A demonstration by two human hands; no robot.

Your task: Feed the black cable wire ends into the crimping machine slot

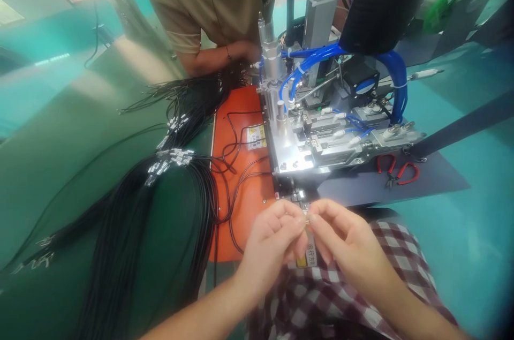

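My left hand and my right hand meet in front of the machine's near edge, fingertips nearly touching. Both are closed in a pinch around a tiny pale, yellowish piece, too small and too covered by fingers to name. Just beyond the fingertips is a small metal fitting on the machine. Below the hands, partly hidden by fingers, a label with yellow and printed characters shows. The silver machine, with blue air tubes, stands directly ahead.
An orange plate lies left of the machine, crossed by black cables. Bundles of black cables with metal ends cover the green table. Red-handled pliers lie at the right. Across the table stands a person in a tan shirt.
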